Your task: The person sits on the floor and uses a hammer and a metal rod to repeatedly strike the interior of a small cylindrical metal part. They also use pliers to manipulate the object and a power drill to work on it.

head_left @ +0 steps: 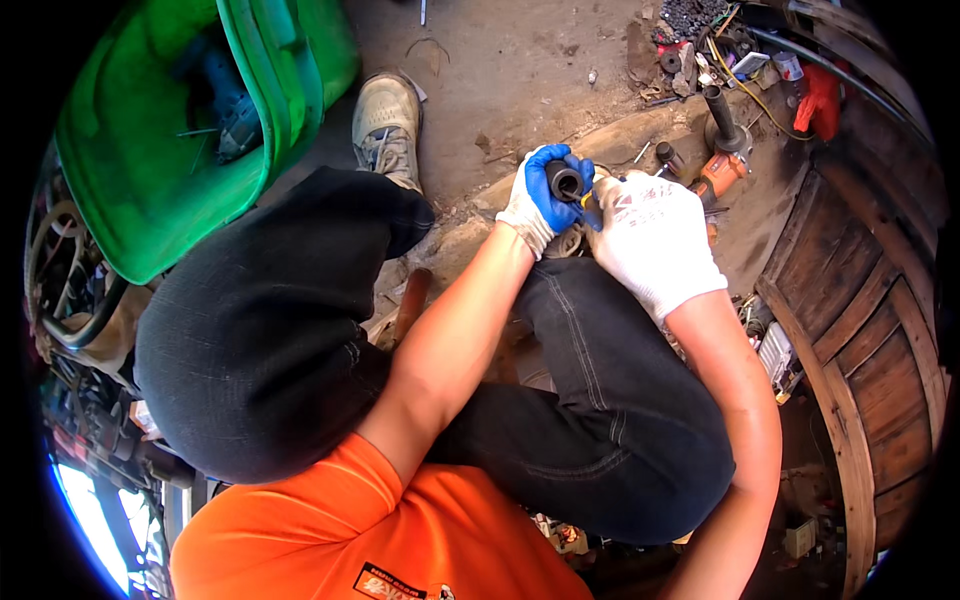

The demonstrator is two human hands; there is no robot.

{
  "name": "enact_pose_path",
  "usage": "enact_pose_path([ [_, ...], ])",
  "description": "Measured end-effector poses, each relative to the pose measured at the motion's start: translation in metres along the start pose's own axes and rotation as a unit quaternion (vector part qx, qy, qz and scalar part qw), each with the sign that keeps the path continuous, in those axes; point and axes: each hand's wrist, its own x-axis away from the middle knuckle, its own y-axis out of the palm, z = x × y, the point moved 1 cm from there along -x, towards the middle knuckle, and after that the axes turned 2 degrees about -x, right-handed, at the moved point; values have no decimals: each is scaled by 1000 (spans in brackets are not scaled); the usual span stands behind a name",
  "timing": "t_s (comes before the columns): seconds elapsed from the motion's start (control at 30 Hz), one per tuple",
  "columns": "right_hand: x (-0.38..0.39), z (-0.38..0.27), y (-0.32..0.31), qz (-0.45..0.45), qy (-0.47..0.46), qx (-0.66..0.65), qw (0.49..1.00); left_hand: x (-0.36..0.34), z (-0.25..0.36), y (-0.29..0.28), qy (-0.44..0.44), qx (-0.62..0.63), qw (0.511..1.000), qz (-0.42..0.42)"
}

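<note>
Smooth metal ring, matt cloth trousers; rough wooden planks

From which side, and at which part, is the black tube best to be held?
Probably around the outer wall of the black tube, coming from the left, as the left hand does: the wall is round, so it suits wrapping, and the open end faces upward and should remain uncovered.

Left grip holds tube; right grip beside.
</note>
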Motion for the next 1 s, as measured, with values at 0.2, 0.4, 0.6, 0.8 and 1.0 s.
enact_pose_path([
  [0.2,48,-16,-46,53,5,9,999,0,-1,-3,0,-45,994,-95],
  [0.4,105,56,-75,155,185,-197,950,15,9,14,-48,26,998,-36],
  [0.6,128,68,16,231,337,-521,749,24,10,6,-56,53,997,-32],
  [0.8,133,68,46,228,324,-486,779,12,13,-15,114,-150,975,-120],
  [1.0,130,56,54,253,340,-539,728,20,14,-3,46,-39,992,-112],
])
